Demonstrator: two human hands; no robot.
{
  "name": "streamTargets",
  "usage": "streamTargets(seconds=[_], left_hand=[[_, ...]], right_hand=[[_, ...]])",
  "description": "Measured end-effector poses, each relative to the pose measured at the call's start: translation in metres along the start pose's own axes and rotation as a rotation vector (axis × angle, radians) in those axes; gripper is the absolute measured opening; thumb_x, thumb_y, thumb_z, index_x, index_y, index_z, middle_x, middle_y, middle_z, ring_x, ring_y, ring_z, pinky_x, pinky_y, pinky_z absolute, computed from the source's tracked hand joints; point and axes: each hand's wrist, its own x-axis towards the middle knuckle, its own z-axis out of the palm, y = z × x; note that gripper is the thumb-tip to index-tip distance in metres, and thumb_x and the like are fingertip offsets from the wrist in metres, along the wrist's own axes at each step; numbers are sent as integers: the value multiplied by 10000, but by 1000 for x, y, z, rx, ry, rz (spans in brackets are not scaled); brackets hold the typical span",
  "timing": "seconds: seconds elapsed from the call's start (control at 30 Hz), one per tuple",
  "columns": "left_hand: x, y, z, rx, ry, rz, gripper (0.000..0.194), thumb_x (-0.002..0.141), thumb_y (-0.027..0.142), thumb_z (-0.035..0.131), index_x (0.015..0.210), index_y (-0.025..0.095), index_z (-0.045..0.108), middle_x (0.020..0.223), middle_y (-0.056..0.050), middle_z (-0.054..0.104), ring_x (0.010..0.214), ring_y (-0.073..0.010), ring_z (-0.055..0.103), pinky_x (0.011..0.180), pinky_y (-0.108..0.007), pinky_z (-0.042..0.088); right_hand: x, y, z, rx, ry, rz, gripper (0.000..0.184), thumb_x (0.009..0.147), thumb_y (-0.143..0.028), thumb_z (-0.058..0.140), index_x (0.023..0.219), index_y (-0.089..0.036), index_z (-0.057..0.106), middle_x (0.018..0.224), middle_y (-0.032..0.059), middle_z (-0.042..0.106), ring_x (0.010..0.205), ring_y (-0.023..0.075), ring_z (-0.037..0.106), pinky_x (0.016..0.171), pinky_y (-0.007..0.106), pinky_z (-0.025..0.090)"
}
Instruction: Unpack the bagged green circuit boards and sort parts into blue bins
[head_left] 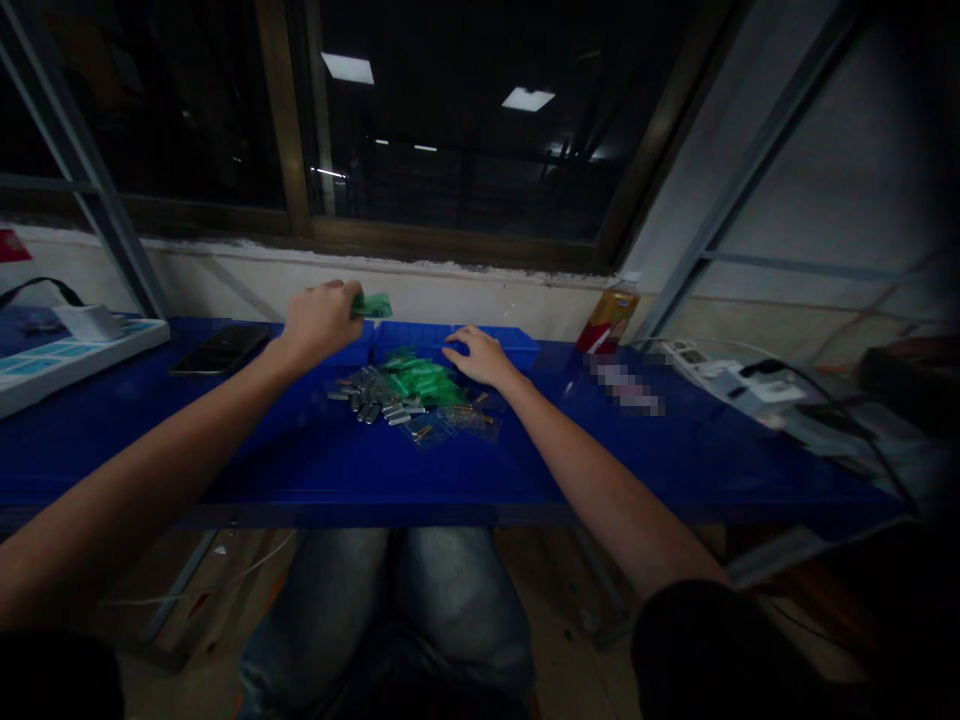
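Observation:
My left hand [322, 318] is raised above the table, fingers closed on a small green plastic packet [373, 305] that sticks out to the right. Beyond the pile, my right hand [480, 356] hovers at the blue bin [517, 345], fingers curved and apart with nothing visible between them. Between the hands lies a heap of green packets [424, 380]. Around it are loose silvery metal pieces [367, 410] and clear bags [431, 430] with small gold-coloured parts inside. Part of the bins is hidden behind my hands and the heap.
A dark phone [221, 350] lies on the blue table [315, 470] at left, beside a white power strip [90, 360]. At back right stands a yellow and red drink bottle [609, 318]. Another power strip with plugs and cables [750, 385] is farther right. A window [480, 130] rises behind.

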Motion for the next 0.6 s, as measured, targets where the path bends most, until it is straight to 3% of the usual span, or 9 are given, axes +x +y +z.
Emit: streamTargets(seconds=[0.03, 0.17, 0.27, 0.37, 0.43, 0.5, 0.6], left_hand=[[-15, 10, -3, 29, 15, 64, 361, 785, 296, 437, 1105, 178, 553, 1080, -124, 593, 1028, -304, 532, 825, -387, 424], [-52, 28, 6, 30, -135, 289, 320, 748, 218, 432, 1046, 201, 546, 1043, -105, 587, 1034, -287, 513, 817, -376, 438], [-49, 19, 21, -86, -196, 396, 391, 711, 185, 451, 1094, 153, 517, 1091, -127, 560, 1080, -275, 475, 900, -368, 402], [-39, 4, 27, -256, -293, 422, 567, 697, 264, 516, 1236, 118, 418, 1206, -137, 502, 1140, -284, 431, 974, -403, 337], [-35, -6, 24, -400, -342, 414, 720, 699, 372, 550, 1337, 148, 301, 1307, -129, 433, 1198, -282, 391, 991, -414, 316], [-30, -14, 19, -527, -316, 338, 743, 734, 451, 517, 1373, 178, 251, 1365, -114, 388, 1225, -259, 379, 985, -379, 331], [-11, -25, 17, -516, -175, 79, 544, 821, 457, 379, 1285, 176, 423, 1300, -94, 486, 1164, -232, 457, 947, -327, 374]], right_hand=[[0, 0, 0, 0, -3, 2, 295, 821, -390, 493, 1035, -227, 615, 1120, 56, 575, 1050, 206, 533, 895, 384, 408], [-2, -1, -2, 3, -15, 12, 294, 820, -382, 497, 1050, -235, 606, 1150, 53, 566, 1073, 210, 525, 905, 393, 402], [-2, 0, -2, 0, -17, 12, 302, 822, -389, 491, 1056, -232, 602, 1159, 56, 560, 1081, 213, 521, 910, 399, 398], [-2, 1, -2, 0, -21, 6, 304, 826, -390, 487, 1061, -234, 599, 1160, 58, 558, 1083, 209, 518, 916, 397, 393], [-2, 2, -1, 1, -21, 1, 304, 828, -391, 485, 1063, -234, 597, 1159, 57, 559, 1079, 207, 520, 918, 398, 391], [-2, 3, -1, 4, -18, -3, 307, 826, -394, 487, 1064, -234, 595, 1161, 58, 558, 1074, 206, 524, 918, 397, 390], [-2, 3, -1, 3, -17, -3, 311, 821, -397, 493, 1066, -233, 595, 1165, 61, 556, 1071, 206, 527, 915, 398, 393]])
